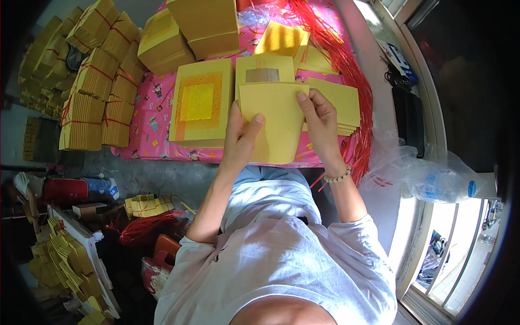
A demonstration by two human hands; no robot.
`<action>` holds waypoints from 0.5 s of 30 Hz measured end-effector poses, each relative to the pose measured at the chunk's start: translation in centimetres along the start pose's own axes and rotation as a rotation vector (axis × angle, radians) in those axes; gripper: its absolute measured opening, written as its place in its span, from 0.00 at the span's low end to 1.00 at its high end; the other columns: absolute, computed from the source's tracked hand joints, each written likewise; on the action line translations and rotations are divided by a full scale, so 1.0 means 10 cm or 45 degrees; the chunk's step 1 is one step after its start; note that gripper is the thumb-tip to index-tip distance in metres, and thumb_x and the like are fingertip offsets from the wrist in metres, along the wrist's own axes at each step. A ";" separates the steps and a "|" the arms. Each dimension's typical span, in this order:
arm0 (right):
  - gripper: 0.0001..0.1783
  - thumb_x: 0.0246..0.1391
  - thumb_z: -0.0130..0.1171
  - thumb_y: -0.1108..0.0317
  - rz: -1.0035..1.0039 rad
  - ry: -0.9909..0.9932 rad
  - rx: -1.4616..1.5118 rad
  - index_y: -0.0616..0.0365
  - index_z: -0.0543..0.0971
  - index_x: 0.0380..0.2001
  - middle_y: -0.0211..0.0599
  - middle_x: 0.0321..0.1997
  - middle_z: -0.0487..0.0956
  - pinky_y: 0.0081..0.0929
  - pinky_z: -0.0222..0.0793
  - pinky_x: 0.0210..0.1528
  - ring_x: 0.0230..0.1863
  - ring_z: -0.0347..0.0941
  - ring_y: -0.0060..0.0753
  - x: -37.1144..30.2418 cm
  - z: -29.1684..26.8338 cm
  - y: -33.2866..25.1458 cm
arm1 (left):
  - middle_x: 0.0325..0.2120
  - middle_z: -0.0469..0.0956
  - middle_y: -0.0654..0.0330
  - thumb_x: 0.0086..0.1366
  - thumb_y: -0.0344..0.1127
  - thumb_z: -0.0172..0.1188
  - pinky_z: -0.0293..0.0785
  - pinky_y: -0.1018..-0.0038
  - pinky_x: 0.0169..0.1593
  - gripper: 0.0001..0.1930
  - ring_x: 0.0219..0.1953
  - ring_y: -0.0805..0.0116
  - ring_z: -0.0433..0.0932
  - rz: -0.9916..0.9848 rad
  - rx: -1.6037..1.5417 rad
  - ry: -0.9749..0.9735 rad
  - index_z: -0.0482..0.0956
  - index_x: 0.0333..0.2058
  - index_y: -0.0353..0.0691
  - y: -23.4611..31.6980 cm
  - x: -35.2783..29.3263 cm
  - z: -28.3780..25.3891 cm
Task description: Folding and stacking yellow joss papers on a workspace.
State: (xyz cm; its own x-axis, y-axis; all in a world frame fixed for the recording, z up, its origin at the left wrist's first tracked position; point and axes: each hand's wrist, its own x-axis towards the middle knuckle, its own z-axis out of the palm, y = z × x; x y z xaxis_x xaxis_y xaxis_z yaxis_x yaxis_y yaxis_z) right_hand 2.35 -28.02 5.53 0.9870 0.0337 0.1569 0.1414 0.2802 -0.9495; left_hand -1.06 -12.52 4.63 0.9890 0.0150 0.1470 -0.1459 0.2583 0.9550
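Between my two hands is a sheet or thin sheaf of plain yellow paper (276, 122), curved and tilted upright above the table's near edge. My left hand (242, 134) grips its left side with the thumb across the front. At the upper right corner, my right hand (319, 116) pinches it between thumb and fingers; a beaded bracelet circles that wrist. Just behind the paper lies a yellow stack with a silver-grey patch (262, 75) on top, partly hidden. To its left stands a thick stack printed with an orange and bright yellow square (197, 103).
Yellow paper stacks (325, 103) lie right of my hands, beside long red ties (355, 81). Tall blocks (214, 32) stand at the back on the pink tablecloth (149, 143). Tied bundles (81, 124) are piled at left. A clear plastic bag (433, 173) hangs right; another person (32, 189) is far left.
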 end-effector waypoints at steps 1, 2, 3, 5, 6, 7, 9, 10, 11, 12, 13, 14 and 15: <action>0.11 0.62 0.53 0.65 -0.016 -0.024 -0.043 0.63 0.77 0.34 0.22 0.27 0.76 0.11 0.65 0.33 0.29 0.69 0.10 0.00 -0.07 0.03 | 0.46 0.70 0.60 0.66 0.28 0.49 0.66 0.77 0.51 0.15 0.48 0.75 0.69 0.015 -0.006 -0.016 0.62 0.51 0.36 0.00 0.00 0.01; 0.11 0.62 0.53 0.65 -0.031 -0.047 -0.086 0.62 0.77 0.32 0.21 0.26 0.75 0.11 0.63 0.31 0.28 0.67 0.09 0.00 -0.11 0.04 | 0.45 0.71 0.60 0.66 0.27 0.49 0.66 0.77 0.51 0.15 0.47 0.75 0.69 0.030 -0.013 -0.032 0.63 0.51 0.36 0.00 -0.01 0.02; 0.11 0.62 0.53 0.65 -0.034 -0.042 -0.086 0.62 0.77 0.32 0.21 0.26 0.75 0.11 0.63 0.31 0.28 0.67 0.09 -0.01 -0.12 0.03 | 0.45 0.71 0.60 0.66 0.27 0.49 0.66 0.77 0.51 0.15 0.47 0.75 0.69 0.030 -0.013 -0.039 0.63 0.51 0.36 -0.01 -0.02 0.03; 0.11 0.62 0.53 0.65 -0.009 -0.023 -0.090 0.61 0.76 0.30 0.20 0.25 0.74 0.11 0.61 0.30 0.27 0.65 0.08 -0.03 -0.12 0.01 | 0.45 0.71 0.60 0.66 0.27 0.49 0.66 0.77 0.51 0.15 0.47 0.76 0.69 -0.032 -0.015 -0.044 0.63 0.51 0.35 -0.03 -0.03 0.01; 0.11 0.62 0.53 0.65 -0.011 -0.018 -0.091 0.61 0.76 0.30 0.20 0.25 0.74 0.11 0.61 0.30 0.27 0.65 0.08 -0.04 -0.13 0.01 | 0.45 0.71 0.60 0.66 0.27 0.49 0.66 0.77 0.51 0.15 0.47 0.76 0.69 -0.032 -0.016 -0.049 0.63 0.51 0.35 -0.02 -0.04 0.02; 0.10 0.62 0.53 0.66 -0.010 -0.012 -0.070 0.61 0.76 0.30 0.19 0.25 0.74 0.10 0.61 0.29 0.27 0.65 0.08 -0.04 -0.16 0.02 | 0.45 0.71 0.60 0.66 0.27 0.49 0.66 0.77 0.51 0.16 0.47 0.76 0.69 -0.028 -0.006 -0.057 0.63 0.52 0.35 0.00 -0.05 0.02; 0.10 0.62 0.53 0.66 -0.007 -0.003 -0.049 0.61 0.76 0.30 0.19 0.25 0.73 0.10 0.60 0.28 0.27 0.65 0.07 -0.05 -0.21 0.04 | 0.45 0.71 0.60 0.66 0.27 0.50 0.66 0.77 0.51 0.16 0.47 0.76 0.69 -0.027 0.003 -0.066 0.63 0.52 0.35 -0.01 -0.06 0.02; 0.09 0.62 0.53 0.67 0.002 -0.023 -0.068 0.61 0.76 0.30 0.20 0.26 0.75 0.10 0.61 0.28 0.27 0.66 0.08 -0.06 -0.25 0.05 | 0.45 0.71 0.60 0.66 0.27 0.50 0.66 0.77 0.51 0.16 0.47 0.76 0.69 -0.023 0.011 -0.083 0.63 0.52 0.35 -0.05 -0.06 0.00; 0.09 0.61 0.54 0.67 0.013 -0.042 -0.086 0.61 0.77 0.31 0.21 0.27 0.76 0.10 0.62 0.28 0.28 0.68 0.08 -0.07 -0.27 0.06 | 0.45 0.71 0.60 0.66 0.27 0.50 0.66 0.77 0.51 0.16 0.47 0.76 0.69 -0.019 0.018 -0.099 0.63 0.52 0.35 -0.07 -0.06 -0.01; 0.09 0.61 0.54 0.67 0.022 -0.038 -0.086 0.61 0.77 0.31 0.21 0.27 0.76 0.10 0.62 0.28 0.28 0.68 0.08 -0.09 -0.26 0.03 | 0.45 0.71 0.60 0.66 0.27 0.50 0.66 0.77 0.51 0.16 0.47 0.76 0.69 -0.029 0.018 -0.099 0.63 0.52 0.35 -0.06 -0.06 -0.02; 0.09 0.61 0.54 0.67 0.130 -0.082 -0.057 0.62 0.77 0.33 0.23 0.28 0.77 0.10 0.65 0.29 0.29 0.70 0.09 -0.11 -0.25 -0.02 | 0.45 0.72 0.60 0.66 0.27 0.50 0.66 0.77 0.51 0.16 0.47 0.76 0.70 -0.041 0.007 -0.079 0.63 0.52 0.35 -0.04 -0.05 -0.01; 0.09 0.60 0.55 0.67 0.238 -0.127 -0.028 0.63 0.78 0.35 0.25 0.30 0.79 0.11 0.68 0.29 0.29 0.72 0.11 -0.13 -0.25 -0.04 | 0.45 0.72 0.60 0.66 0.27 0.50 0.67 0.77 0.50 0.16 0.47 0.75 0.70 -0.054 -0.003 -0.059 0.63 0.51 0.35 -0.02 -0.04 -0.01; 0.09 0.60 0.55 0.67 0.249 -0.119 -0.028 0.63 0.78 0.35 0.25 0.30 0.79 0.11 0.68 0.29 0.29 0.72 0.11 -0.17 -0.28 0.00 | 0.45 0.72 0.60 0.66 0.27 0.50 0.67 0.77 0.50 0.16 0.47 0.75 0.70 -0.067 -0.004 -0.060 0.63 0.51 0.35 0.00 -0.03 0.00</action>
State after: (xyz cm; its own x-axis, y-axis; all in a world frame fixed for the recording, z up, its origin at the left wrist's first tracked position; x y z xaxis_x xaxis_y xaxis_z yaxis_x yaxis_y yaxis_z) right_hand 0.88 -30.80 4.54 0.9847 0.1743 -0.0074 -0.0496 0.2388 -0.9698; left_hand -1.36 -12.55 4.60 0.9931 -0.0446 0.1085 -0.0933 0.2606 0.9609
